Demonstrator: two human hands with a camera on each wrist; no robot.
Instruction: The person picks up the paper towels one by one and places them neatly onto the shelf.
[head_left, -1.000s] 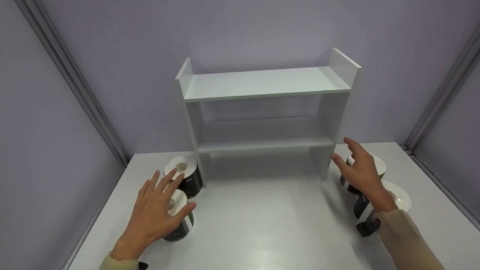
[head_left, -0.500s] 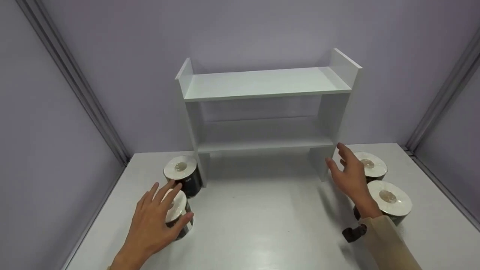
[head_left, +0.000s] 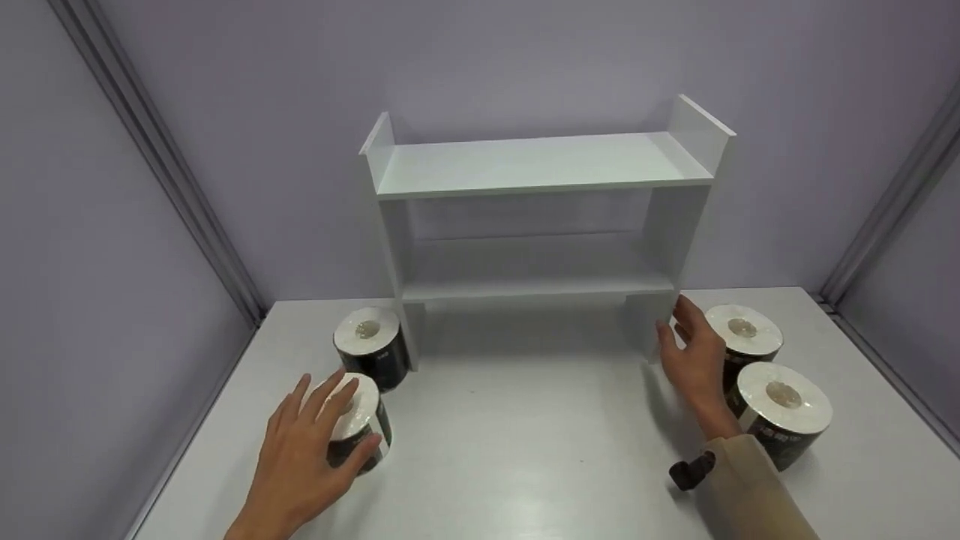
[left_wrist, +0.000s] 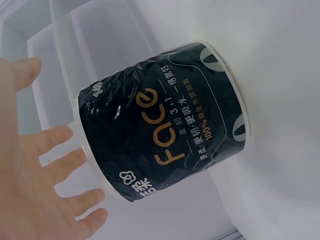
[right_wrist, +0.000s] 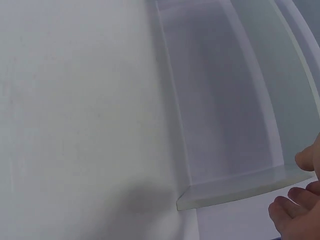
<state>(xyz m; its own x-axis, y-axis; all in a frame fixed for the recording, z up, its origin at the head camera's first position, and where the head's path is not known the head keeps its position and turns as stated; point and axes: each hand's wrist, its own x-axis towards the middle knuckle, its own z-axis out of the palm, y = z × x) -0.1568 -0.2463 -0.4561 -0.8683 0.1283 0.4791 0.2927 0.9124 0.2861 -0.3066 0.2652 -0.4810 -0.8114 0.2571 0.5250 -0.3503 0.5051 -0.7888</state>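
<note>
My left hand (head_left: 304, 457), fingers spread, is over the front-left toilet roll (head_left: 366, 420), partly hiding it. In the left wrist view, its fingertips lie along the white top rim of a roll (left_wrist: 165, 120) in a dark wrapper printed "Face". A second roll (head_left: 379, 360) stands behind, against the left side of the white shelf unit (head_left: 540, 165). At the unit's right side panel is my right hand (head_left: 694, 364), fingers loosely bent. The right wrist view puts thumb and fingers (right_wrist: 282, 210) on either side of that panel's edge (right_wrist: 240, 196), apart from each other.
Two more rolls stand on the right, one farther back (head_left: 746, 337) and one nearer (head_left: 795, 420), beside the right forearm. The white table (head_left: 510, 450) runs to the back wall. Grey walls with metal corner posts (head_left: 180, 187) enclose both sides.
The right hand has moved left and slightly down, from in front of the right rolls to the shelf unit's side panel. The left hand has shifted slightly down. The head view has shifted a little.
</note>
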